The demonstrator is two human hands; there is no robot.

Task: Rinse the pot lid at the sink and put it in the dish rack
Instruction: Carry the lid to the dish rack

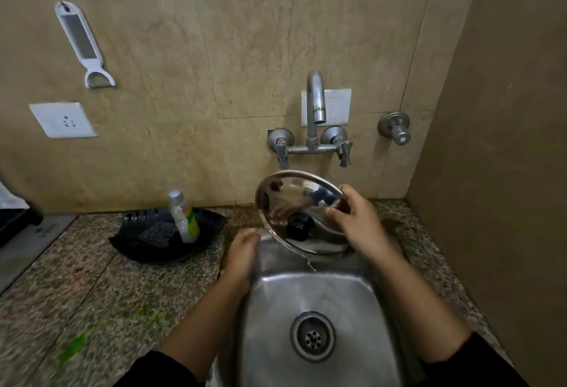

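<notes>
A shiny steel pot lid (pixel 296 202) with a black knob (pixel 298 227) is held tilted over the back of the steel sink (pixel 310 300), under the tap spout (pixel 316 98). My right hand (pixel 356 224) grips its right rim, thumb on the top face. Water drips from the lid's lower edge. My left hand (pixel 241 256) rests at the sink's left rim, just left of the lid, holding nothing, fingers together. No water runs from the tap. No dish rack is in view.
A black tray (pixel 211 224) on the granite counter (pixel 92 294) holds a soap bottle (pixel 184 218) and a scrub pad (pixel 156 233). Tap handles (pixel 282 149) sit on the tiled wall. A side wall (pixel 506 172) closes the right. A grater (pixel 81 40) hangs at upper left.
</notes>
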